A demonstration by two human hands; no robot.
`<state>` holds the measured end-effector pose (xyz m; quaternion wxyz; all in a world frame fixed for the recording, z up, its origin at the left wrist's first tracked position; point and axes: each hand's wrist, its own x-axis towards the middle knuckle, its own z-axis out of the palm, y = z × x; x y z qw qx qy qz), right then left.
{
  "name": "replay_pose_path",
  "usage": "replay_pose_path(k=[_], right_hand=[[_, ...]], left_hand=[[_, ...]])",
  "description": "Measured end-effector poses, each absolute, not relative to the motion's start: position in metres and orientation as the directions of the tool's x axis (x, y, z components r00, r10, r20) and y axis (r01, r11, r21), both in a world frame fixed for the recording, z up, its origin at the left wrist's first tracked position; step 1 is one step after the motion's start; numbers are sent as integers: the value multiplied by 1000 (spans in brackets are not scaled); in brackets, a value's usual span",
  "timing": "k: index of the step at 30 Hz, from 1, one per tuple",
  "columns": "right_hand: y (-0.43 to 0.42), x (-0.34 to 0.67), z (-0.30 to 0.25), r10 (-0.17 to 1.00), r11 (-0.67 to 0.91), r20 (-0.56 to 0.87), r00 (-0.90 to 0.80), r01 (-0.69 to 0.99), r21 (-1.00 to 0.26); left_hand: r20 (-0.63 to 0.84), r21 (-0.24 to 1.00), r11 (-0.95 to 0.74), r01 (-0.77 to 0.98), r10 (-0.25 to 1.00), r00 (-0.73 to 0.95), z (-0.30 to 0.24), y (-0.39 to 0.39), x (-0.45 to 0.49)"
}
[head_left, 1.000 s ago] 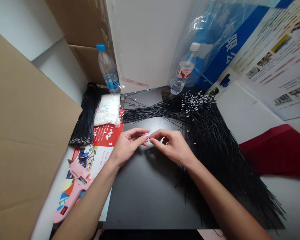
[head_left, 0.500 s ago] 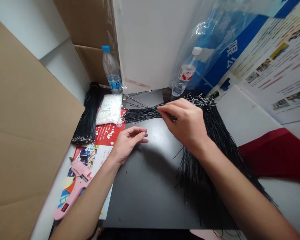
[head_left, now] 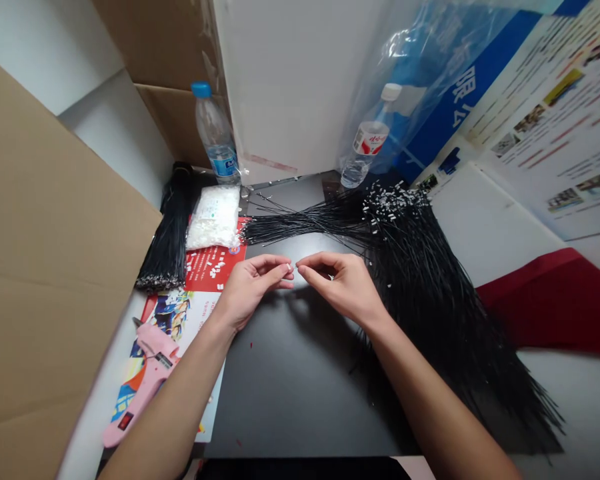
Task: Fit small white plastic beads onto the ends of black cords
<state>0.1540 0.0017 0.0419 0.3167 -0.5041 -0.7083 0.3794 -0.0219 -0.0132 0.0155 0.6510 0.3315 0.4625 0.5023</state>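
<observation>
- Black wire pile (head_left: 430, 300) with white tips sprawls across the table (head_left: 290, 400), just right of the right hand (head_left: 343, 287)
- Left hand (head_left: 253, 287) and right hand sit fingertips-to-fingertips, just apart; both grips look pinched, but can't tell if they're holding anything
- Second wire bundle (head_left: 167, 247), bag of white bits (head_left: 213, 218) and pink glue gun (head_left: 143, 380) sit left

A large sheet of tan cardboard (head_left: 55, 267) fills the left side, and a pink hot glue gun (head_left: 143, 383) lies on a colourful printed sheet (head_left: 180, 313) near the desk's edge. Two water bottles stand at the back, one blue-capped (head_left: 215, 133) and one white-capped with a red label (head_left: 367, 140), the latter before a clear plastic bag (head_left: 430, 73). On the right, a red cloth (head_left: 555, 300) lies below a printed poster (head_left: 545, 113).
</observation>
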Motion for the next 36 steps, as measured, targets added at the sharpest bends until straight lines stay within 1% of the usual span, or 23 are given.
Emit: replay_pose_path(k=[5, 9, 14, 24, 26, 29, 33, 36], right_hand=[[2, 154, 40, 959, 152, 33, -281, 412, -898], [1, 154, 37, 961, 140, 25, -276, 405, -904], [1, 154, 34, 954, 174, 48, -295, 416, -892], [2, 156, 38, 936, 268, 116, -333, 459, -847], [2, 157, 38, 929, 302, 144, -340, 475, -827], [1, 158, 39, 901, 396, 221, -373, 500, -771], [1, 158, 39, 838, 533, 312, -447, 551, -642], [0, 157, 38, 803, 593, 354, -479, 582, -557]], left_hand=[[-268, 909, 283, -306, 959, 94, 14, -12, -22], [-270, 914, 287, -287, 958, 98, 14, -12, -23], [-292, 909, 312, -277, 950, 113, 15, -13, -23], [-282, 913, 310, -264, 949, 141, 15, -13, -23], [-283, 915, 312, -256, 948, 143, 15, -13, -24], [-289, 919, 314, -240, 948, 136, 16, -13, -24], [-277, 937, 295, -188, 954, 114, 15, -13, -23], [-256, 953, 269, -138, 961, 109, 16, -13, -22]])
